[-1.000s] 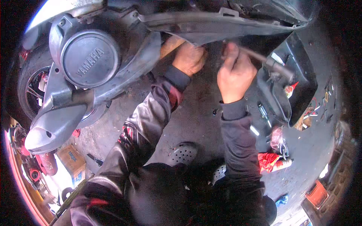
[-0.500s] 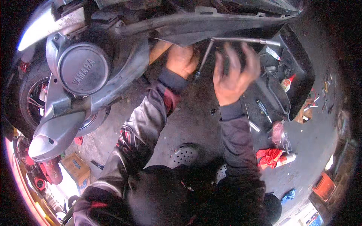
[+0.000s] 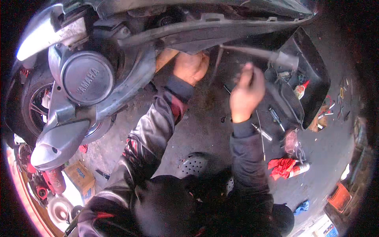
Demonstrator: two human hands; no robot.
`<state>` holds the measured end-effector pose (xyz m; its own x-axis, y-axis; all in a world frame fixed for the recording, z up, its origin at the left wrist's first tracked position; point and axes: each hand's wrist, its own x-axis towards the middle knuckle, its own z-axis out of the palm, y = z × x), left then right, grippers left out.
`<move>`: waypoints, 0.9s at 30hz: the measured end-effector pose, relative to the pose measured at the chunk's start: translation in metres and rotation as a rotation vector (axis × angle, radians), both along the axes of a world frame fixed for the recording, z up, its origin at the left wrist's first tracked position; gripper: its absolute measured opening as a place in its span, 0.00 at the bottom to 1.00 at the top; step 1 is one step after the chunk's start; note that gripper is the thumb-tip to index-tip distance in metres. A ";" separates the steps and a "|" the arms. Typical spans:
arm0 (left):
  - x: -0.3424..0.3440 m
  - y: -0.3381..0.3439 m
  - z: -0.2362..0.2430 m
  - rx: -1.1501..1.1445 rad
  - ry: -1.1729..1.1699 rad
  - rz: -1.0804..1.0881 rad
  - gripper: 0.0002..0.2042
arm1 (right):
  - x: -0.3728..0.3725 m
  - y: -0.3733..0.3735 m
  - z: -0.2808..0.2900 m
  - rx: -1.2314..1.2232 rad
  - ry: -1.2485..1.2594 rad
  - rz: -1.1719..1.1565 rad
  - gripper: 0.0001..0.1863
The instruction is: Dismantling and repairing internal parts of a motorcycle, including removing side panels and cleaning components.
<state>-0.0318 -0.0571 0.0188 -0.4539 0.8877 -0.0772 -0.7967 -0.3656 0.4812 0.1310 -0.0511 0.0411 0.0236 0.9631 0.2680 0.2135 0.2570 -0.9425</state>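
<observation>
Oil-stained concrete floor (image 3: 205,130) lies under a grey scooter engine casing (image 3: 92,81). Left hand (image 3: 191,67) is fisted beneath the body panel; right hand (image 3: 246,93) curls, blurred, at a long metal T-handle wrench (image 3: 252,52) — what it pinches is unclear. A loose grip could let the wrench slip off — knuckles would hit

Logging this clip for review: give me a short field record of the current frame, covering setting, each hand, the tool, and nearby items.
Setting: person crouched beside a scooter's underside on a concrete floor
Left hand: closed up against the underside, what it grips is hidden
Right hand: raised, fingers loosely curled, just below a long metal wrench; contact unclear from blur
Engine cover: round, grey, to the left
Black tray: on the right, holding small parts and a bottle
Floor items: red rag, screwdriver
</observation>
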 end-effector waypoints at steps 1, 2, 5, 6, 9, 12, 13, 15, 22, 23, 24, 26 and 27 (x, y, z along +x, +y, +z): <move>-0.006 -0.002 -0.012 -0.092 0.791 0.116 0.10 | -0.001 -0.005 -0.004 0.343 -0.122 -0.137 0.15; -0.012 -0.003 -0.024 -0.188 1.582 0.232 0.10 | 0.000 -0.006 -0.003 0.346 -0.124 -0.132 0.15; -0.002 0.001 0.005 0.071 0.276 0.003 0.09 | -0.012 -0.012 -0.010 0.506 -0.249 -0.101 0.16; 0.005 0.003 0.011 0.075 0.273 0.002 0.09 | -0.014 -0.005 -0.012 0.510 -0.251 -0.103 0.16; 0.012 0.004 0.019 -0.020 0.287 0.037 0.10 | -0.017 0.005 -0.004 0.631 -0.270 -0.016 0.17; 0.005 0.006 0.015 0.111 0.084 -0.094 0.11 | -0.025 0.012 0.000 0.676 -0.422 -0.021 0.18; 0.006 0.005 0.014 0.151 0.080 -0.094 0.11 | -0.027 0.012 -0.003 0.627 -0.301 -0.001 0.18; 0.006 0.003 0.011 0.184 0.080 -0.101 0.11 | -0.028 0.012 -0.008 0.622 -0.279 0.000 0.17; 0.004 -0.005 -0.005 -0.013 0.438 -0.063 0.10 | -0.014 0.017 0.000 0.602 -0.226 0.043 0.14; -0.003 -0.007 -0.013 -0.093 0.835 0.024 0.13 | -0.015 0.020 0.002 0.596 -0.224 0.086 0.16; -0.005 -0.009 -0.009 -0.098 0.842 0.017 0.13 | -0.014 0.024 0.003 0.588 -0.219 0.081 0.16; -0.007 -0.012 0.000 -0.186 0.405 -0.097 0.15 | -0.012 0.033 0.004 0.605 -0.226 0.162 0.15; -0.003 -0.009 0.015 -0.218 0.109 -0.023 0.15 | -0.013 0.041 0.003 0.641 -0.198 0.153 0.15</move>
<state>-0.0346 -0.0664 0.0337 -0.4502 0.8655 -0.2195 -0.7424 -0.2262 0.6306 0.1178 -0.0104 0.0443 -0.2084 0.6017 0.7711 0.2827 0.7918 -0.5414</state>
